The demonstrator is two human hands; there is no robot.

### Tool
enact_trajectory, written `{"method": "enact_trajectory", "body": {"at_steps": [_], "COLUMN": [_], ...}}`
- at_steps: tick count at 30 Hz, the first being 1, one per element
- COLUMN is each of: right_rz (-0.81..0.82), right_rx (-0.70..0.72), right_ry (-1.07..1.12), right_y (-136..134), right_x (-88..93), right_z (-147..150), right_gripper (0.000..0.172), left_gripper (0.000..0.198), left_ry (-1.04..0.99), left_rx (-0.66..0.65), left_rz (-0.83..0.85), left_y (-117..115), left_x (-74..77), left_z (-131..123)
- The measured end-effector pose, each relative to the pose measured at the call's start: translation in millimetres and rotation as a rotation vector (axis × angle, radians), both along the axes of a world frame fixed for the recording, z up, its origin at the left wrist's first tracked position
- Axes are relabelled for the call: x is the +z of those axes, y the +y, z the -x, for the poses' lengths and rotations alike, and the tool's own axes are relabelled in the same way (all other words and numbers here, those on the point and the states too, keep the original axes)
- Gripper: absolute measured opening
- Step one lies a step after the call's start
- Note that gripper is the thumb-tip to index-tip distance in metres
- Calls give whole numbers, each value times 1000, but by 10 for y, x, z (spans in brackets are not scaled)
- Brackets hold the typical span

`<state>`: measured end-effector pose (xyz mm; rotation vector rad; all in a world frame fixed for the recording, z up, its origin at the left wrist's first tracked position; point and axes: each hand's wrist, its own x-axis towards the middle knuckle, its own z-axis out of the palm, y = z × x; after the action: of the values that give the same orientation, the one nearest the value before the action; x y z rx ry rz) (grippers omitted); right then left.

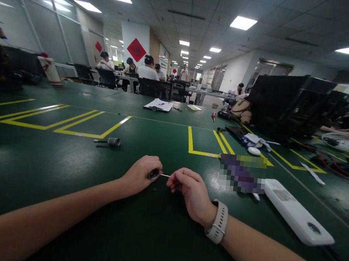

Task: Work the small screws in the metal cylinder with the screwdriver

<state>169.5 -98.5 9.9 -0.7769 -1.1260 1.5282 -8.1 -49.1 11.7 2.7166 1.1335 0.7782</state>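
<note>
My left hand (140, 174) is closed around a dark metal cylindrical part (153, 174), its round hollow end turned toward me. A thin bright metal rod (165, 175) spans the gap between that part and my right hand (189, 186), whose fingers are pinched on its other end. What the rod's tips look like is hidden. On the green table just below my hands lies a tiny dark ring-like piece (154, 189). Farther left rests a similar metal cylinder with a thin shaft (111, 141), lying on its side.
At right lie a white power strip (298, 212), a blurred-out item (241, 173), a white oval object (253, 151) and gloves (256, 141). A clipboard with paper (159, 105) and a red screwdriver (214, 116) sit farther back. Black equipment (289, 103) stands at the right; people sit beyond.
</note>
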Motion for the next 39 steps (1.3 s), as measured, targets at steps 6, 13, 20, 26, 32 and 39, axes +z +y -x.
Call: {"method": "enact_trajectory", "body": {"at_steps": [6, 13, 20, 26, 32, 39], "right_rz": [43, -142, -157, -315, -399, -304], "right_rx": [54, -54, -29, -102, -121, -127], "right_ry": [94, -97, -149, -357, -482, -381], "right_y": [45, -38, -29, -84, -126, -82], "right_x": [-15, -17, -31, 29, 70, 62], "right_z": [-20, -10, -22, -36, -10, -41], "right_gripper": [17, 16, 18, 20, 19, 22], "left_gripper": [14, 13, 11, 9, 8, 8], "left_ry": [-44, 4, 66, 112, 130, 130], "left_rx": [-102, -26, -21, -14, -14, -1], "left_rz": [45, 23, 22, 27, 38, 65], "left_y": [19, 23, 13, 25, 16, 25], "left_x": [-13, -16, -2, -14, -11, -18], "left_z": [8, -12, -25, -25, -17, -13]}}
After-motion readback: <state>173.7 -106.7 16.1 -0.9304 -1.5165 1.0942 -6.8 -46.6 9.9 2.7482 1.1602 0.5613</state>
